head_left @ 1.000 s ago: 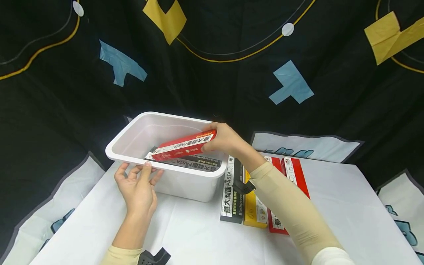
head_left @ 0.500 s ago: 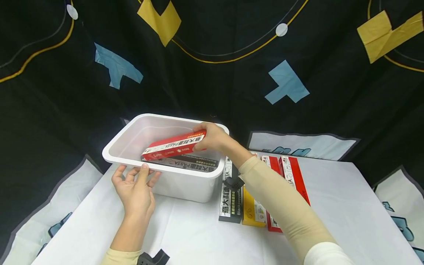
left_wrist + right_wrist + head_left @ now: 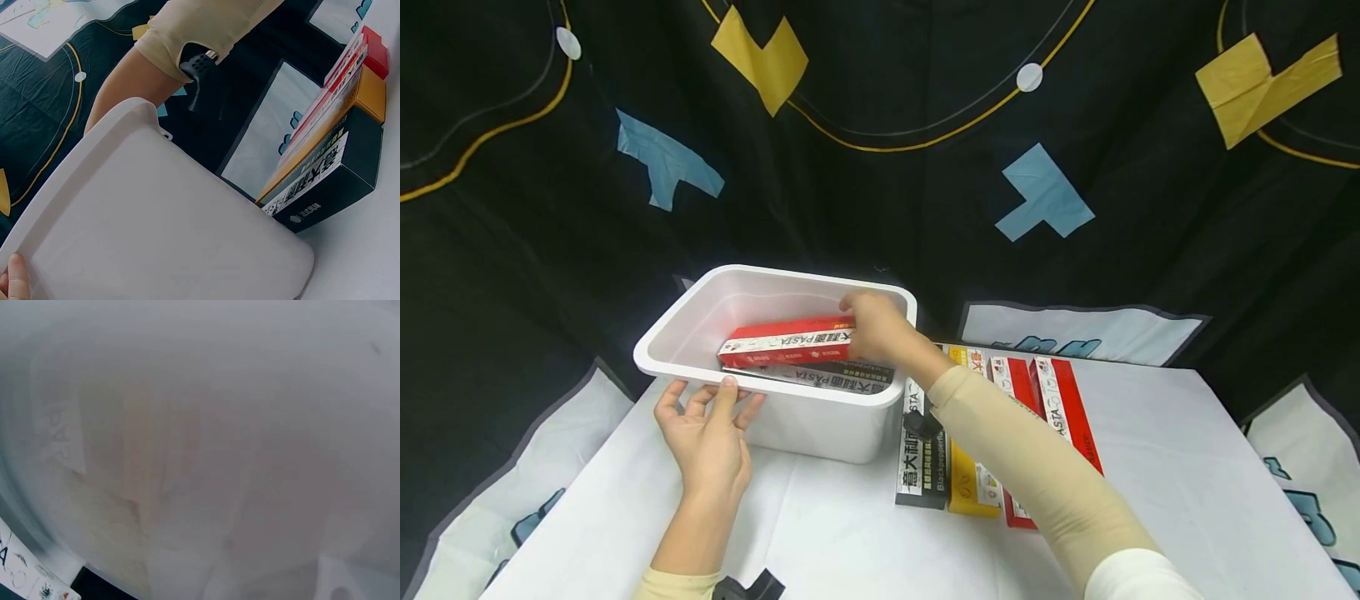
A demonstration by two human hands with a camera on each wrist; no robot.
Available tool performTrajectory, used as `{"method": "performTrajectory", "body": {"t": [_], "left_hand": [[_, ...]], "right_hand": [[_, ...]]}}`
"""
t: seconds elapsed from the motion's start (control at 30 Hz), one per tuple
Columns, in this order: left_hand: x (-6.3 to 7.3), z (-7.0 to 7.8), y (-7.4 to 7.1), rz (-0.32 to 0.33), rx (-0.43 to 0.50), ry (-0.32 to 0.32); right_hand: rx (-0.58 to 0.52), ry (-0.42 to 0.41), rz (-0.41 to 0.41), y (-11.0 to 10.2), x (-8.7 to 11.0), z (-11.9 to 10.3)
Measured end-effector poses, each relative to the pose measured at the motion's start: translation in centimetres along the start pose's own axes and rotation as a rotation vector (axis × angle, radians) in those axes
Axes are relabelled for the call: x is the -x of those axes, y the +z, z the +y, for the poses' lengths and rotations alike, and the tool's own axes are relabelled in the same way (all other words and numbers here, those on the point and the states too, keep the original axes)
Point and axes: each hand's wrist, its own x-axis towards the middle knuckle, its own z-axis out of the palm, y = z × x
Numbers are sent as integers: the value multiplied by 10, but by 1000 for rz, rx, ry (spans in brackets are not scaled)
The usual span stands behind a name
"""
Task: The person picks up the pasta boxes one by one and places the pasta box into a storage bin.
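Note:
In the head view, my right hand [image 3: 880,329] reaches into a white plastic bin [image 3: 820,425] and holds the right end of a red pasta box [image 3: 786,342]; its thumb is mostly hidden. The red box lies slanted over a black pasta box [image 3: 842,379] inside the bin. My left hand [image 3: 707,437] grips the bin's near rim from the front, fingers curved up under the lip. One left fingertip [image 3: 19,278] shows at the rim in the left wrist view, beside the bin's outer wall [image 3: 156,206]. The right wrist view is a pale blur.
Right of the bin, a black pasta box [image 3: 921,467], a yellow one [image 3: 973,483] and two red ones, including the outer red box [image 3: 1075,408], lie side by side on the white table [image 3: 1165,467]. My right forearm crosses over them. A dark curtain [image 3: 880,208] hangs behind.
My right hand has moved left and down into the bin, lowering the red pasta box until it lies flatter over the black one. The left hand has stayed at the rim.

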Motion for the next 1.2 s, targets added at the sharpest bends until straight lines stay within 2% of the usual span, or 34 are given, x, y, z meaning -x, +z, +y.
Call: {"method": "performTrajectory", "body": {"t": [0.1,0.17,0.27,0.43,0.5,0.67,0.77,0.87,1.0,1.2], "left_hand": [[1,-3,-2,-3,-7,-6],[2,-4,-3,1,-1,-12],[4,-6,-3,3,-10,-15],[4,-6,-1,0,-15,-23],[3,-5,0,-1,-12,-26],[0,-3,3,-10,3,-29],[0,-2,3,-22,2,-22],[0,-2,2,-18,17,-14],[-1,-2,1,8,57,-3],[-1,-3,0,0,59,-6]], "right_hand": [[76,-23,57,3,6,0],[57,-29,101,4,13,2],[-56,-23,192,3,28,10],[-263,-19,338,1,64,31],[-302,-11,356,1,79,41],[-319,71,377,2,116,67],[-332,108,417,-1,135,83],[-299,134,456,-4,153,97],[-190,197,482,-6,180,115],[-83,248,553,3,224,146]]}}
